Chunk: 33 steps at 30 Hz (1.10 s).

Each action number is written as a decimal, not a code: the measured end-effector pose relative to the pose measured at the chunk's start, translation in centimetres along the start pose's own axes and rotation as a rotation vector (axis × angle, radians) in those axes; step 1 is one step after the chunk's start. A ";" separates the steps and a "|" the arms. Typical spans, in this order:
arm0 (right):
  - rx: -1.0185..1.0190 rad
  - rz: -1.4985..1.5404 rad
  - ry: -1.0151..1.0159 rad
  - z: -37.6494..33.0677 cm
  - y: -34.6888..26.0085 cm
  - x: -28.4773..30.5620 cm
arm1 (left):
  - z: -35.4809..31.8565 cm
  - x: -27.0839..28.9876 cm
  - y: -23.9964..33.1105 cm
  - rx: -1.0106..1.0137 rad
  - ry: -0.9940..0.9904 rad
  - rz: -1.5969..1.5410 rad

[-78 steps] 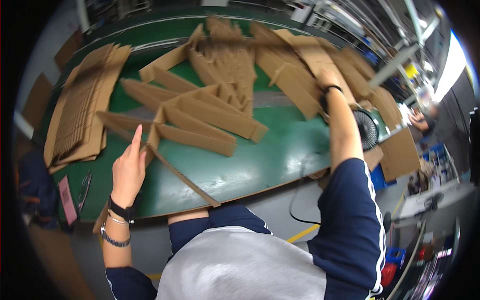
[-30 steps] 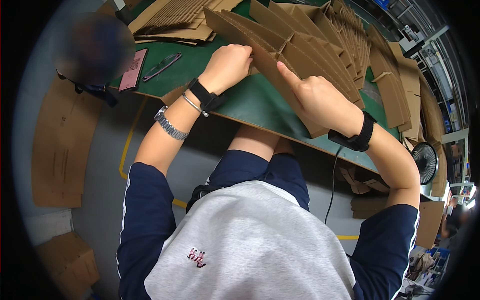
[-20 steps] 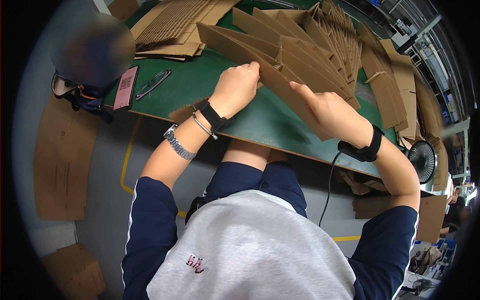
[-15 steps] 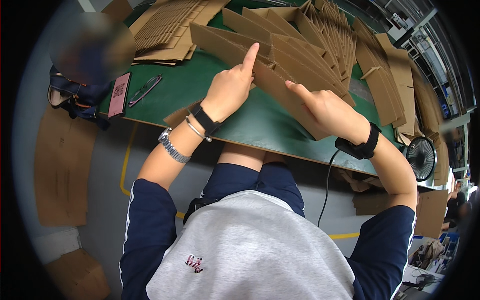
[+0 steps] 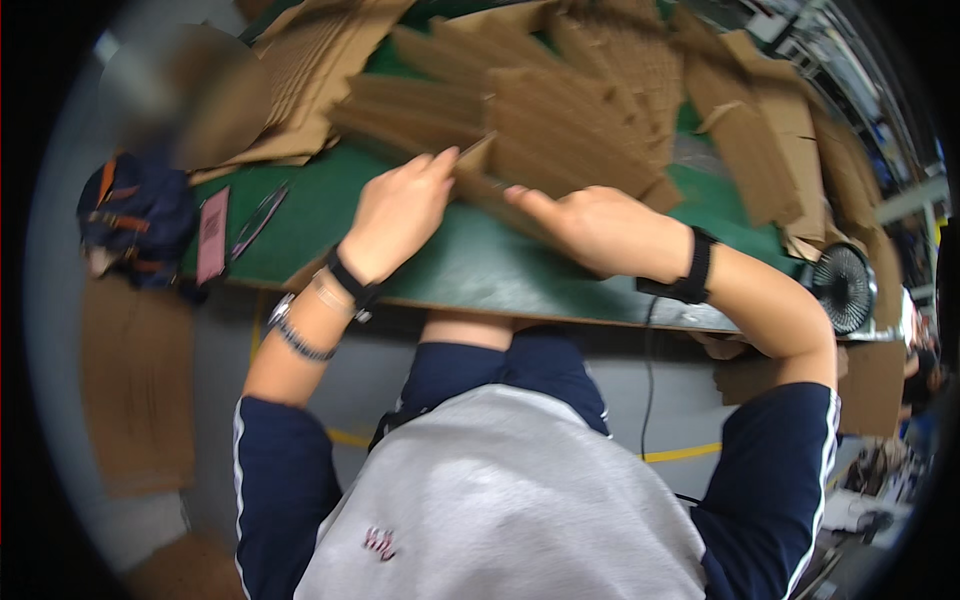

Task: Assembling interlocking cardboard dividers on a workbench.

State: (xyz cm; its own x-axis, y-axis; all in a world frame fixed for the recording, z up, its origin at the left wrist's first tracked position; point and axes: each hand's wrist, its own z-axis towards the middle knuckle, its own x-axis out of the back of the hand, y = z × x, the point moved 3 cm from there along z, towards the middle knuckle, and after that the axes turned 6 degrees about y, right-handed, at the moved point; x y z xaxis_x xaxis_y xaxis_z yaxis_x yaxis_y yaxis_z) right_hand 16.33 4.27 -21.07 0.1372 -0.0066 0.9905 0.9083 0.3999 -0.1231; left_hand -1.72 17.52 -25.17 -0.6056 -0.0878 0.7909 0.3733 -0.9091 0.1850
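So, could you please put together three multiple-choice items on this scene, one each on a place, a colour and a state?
1. Where is the small black fan?
A. at the table's right end
B. on the floor at left
C. between the two hands

2. What colour is the table top?
A. white
B. green
C. red

3. What are the two hands doing?
A. resting in the lap
B. holding a pink card
C. both on a cardboard strip

Answers:
1 A, the fan stands past the right forearm at the table edge.
2 B, green shows between the cardboard pieces.
3 C, the left hand and right hand grip the cardboard strip from either side.
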 end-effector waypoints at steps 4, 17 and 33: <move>0.177 0.331 0.324 1.8 6.2 5.4 | -1.1 1.6 -1.2 0.053 -0.145 0.083; -1.642 -0.544 0.351 -27.9 41.5 7.0 | 2.3 6.4 -0.1 0.235 -0.326 -0.066; -1.508 -0.565 0.467 -30.0 41.1 6.9 | 0.7 4.2 -1.9 0.188 -0.331 -0.018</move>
State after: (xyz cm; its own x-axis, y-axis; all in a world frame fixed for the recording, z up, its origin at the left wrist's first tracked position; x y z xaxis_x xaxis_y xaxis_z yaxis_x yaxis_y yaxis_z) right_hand 66.49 -6.87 -21.13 -0.4706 -0.1971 0.8600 0.3845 -0.9231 -0.0012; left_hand -4.47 19.23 -21.79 -0.3651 0.0916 0.9264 0.5060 -0.8158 0.2801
